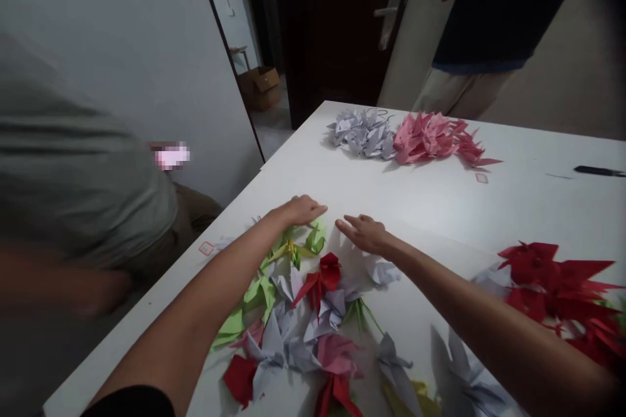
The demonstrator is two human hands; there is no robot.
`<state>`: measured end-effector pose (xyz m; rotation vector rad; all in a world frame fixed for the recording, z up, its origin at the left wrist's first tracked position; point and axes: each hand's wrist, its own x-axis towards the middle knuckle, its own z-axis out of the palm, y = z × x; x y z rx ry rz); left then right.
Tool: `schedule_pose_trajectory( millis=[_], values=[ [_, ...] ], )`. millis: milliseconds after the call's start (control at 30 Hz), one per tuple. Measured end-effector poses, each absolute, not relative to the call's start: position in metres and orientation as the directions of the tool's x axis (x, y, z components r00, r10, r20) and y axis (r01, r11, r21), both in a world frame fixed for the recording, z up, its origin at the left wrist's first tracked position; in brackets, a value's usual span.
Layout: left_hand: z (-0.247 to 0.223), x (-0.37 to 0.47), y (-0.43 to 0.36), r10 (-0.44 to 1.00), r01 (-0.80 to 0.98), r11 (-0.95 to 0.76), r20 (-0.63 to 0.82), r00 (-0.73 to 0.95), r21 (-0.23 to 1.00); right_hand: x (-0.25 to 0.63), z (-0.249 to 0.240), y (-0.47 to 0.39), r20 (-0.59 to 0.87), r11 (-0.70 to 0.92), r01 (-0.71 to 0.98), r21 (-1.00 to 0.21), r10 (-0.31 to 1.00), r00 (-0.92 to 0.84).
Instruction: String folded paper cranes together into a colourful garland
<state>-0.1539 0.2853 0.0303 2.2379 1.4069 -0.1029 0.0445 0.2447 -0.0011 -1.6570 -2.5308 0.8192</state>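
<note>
My left hand reaches over the far edge of a mixed spread of folded paper origami, just above a light green piece. Its fingers point right and look stretched out, with nothing seen in them. Facing it across a small gap, my right hand has its fingers extended and apart, above white origami. Between my forearms lie a red origami piece, a pink one and several white and green ones, loosely scattered and overlapping. My arms hide part of the spread.
On the white table, white and pink origami clusters lie at the back. Red origami is at the right. A black-handled tool lies farther off. One person stands left, another behind the table.
</note>
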Motion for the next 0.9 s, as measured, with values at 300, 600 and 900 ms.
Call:
schedule_pose_trajectory(
  millis=[300, 600, 900],
  values=[
    [0.057, -0.196, 0.185, 0.839, 0.847, -0.35, -0.267, 0.473, 0.401, 0.063, 0.008, 0.197, -0.378, 0.395, 0.845, -0.361, 0.766, -0.52],
    [0.026, -0.248, 0.19, 0.868, 0.928, -0.173, -0.395, 0.302, 0.329, 0.036, 0.019, 0.168, -0.443, 0.471, 0.837, -0.28, 0.71, -0.548],
    [0.038, -0.223, 0.125, 0.869, 0.893, -0.259, -0.315, 0.381, 0.368, 0.041, 0.041, 0.116, -0.427, 0.297, 0.86, -0.416, 0.771, -0.473]
  ],
)
